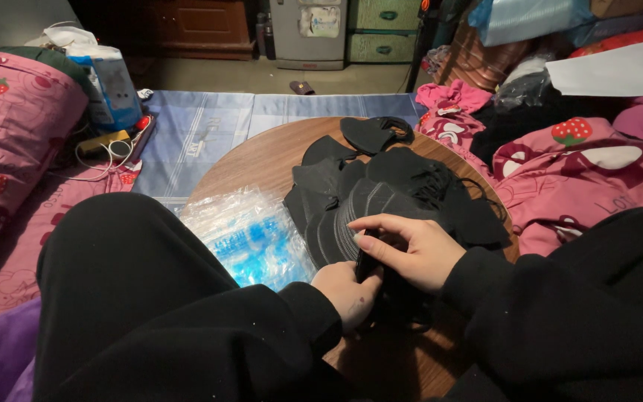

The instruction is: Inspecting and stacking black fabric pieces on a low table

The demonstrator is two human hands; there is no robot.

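Our left hand (347,289) and right hand (411,251) pinch a stack of black fabric face masks (351,223), fanned away from us. It rests on the round wooden table (262,160), right of clear plastic bags (251,234).

A home living or sleeping space is indicated, with piecework done on the floor. A low round wooden table (262,160) is taken as landmark. Left of it, a pink strawberry-print bolster (9,126) and a tissue pack (109,89) are seen; under and behind it, a blue-grey floor mat (202,130). Right of it, pink strawberry-print bedding (597,175) is heaped. Behind it, a dark wooden cabinet (195,26), a small grey fridge (308,33) and green woven boxes (381,30) are noted. On the table, black face masks (396,186) and clear plastic packets (251,234) are stacked.
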